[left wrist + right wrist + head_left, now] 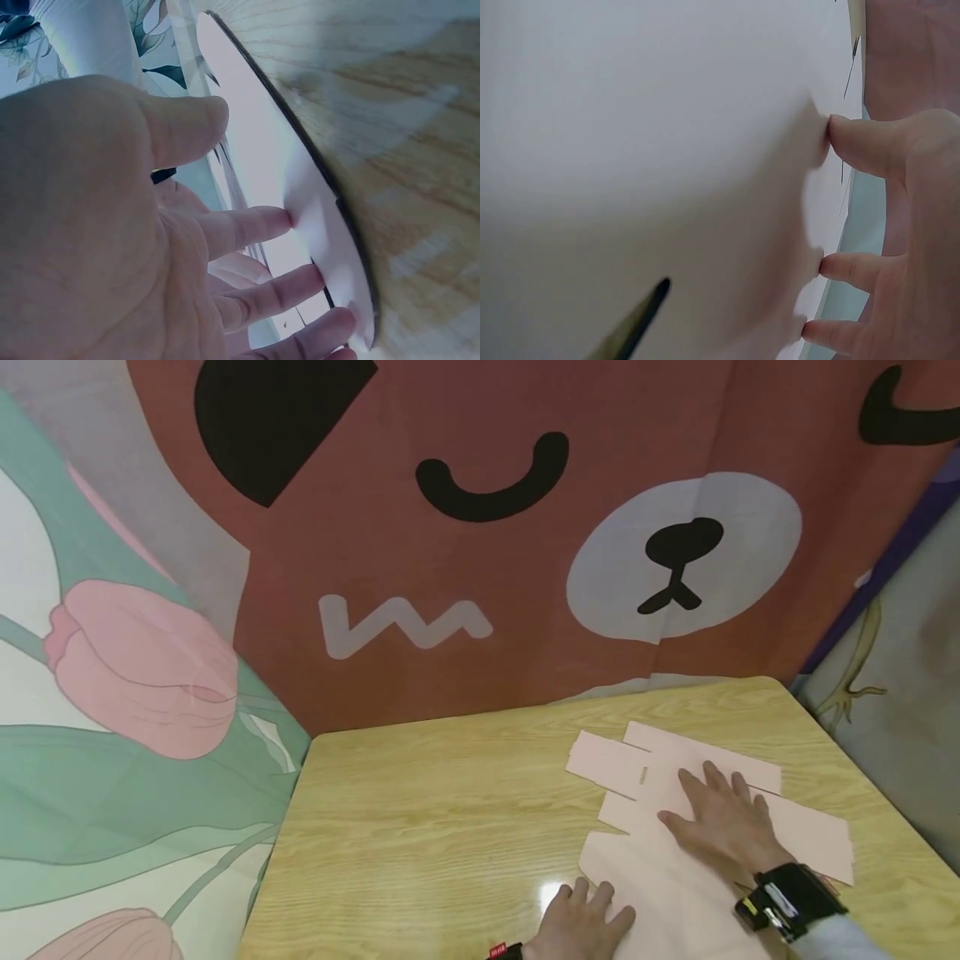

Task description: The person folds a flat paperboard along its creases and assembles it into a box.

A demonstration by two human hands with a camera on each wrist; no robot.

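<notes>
A flat pale pink cardboard sheet [652, 877] with several flaps lies on the right part of the table in the head view. My right hand [723, 822] rests on its upper part, fingers spread, and the fingertips touch the surface in the right wrist view. Near the sheet's lower left edge is my left hand [581, 922], its fingers spread too. In the left wrist view, the left fingers [251, 225] extend to the pink cardboard along its curved edge. A dark slot [649, 311] shows in the cardboard in the right wrist view.
The wood-grain table [420, 827] stretches left of the cardboard. Behind it hangs a cloth [525, 577] printed with a brown bear face, and a tulip-patterned cloth [142, 677] hangs at the left. Each wrist wears a black band, the right one with a small device [787, 902].
</notes>
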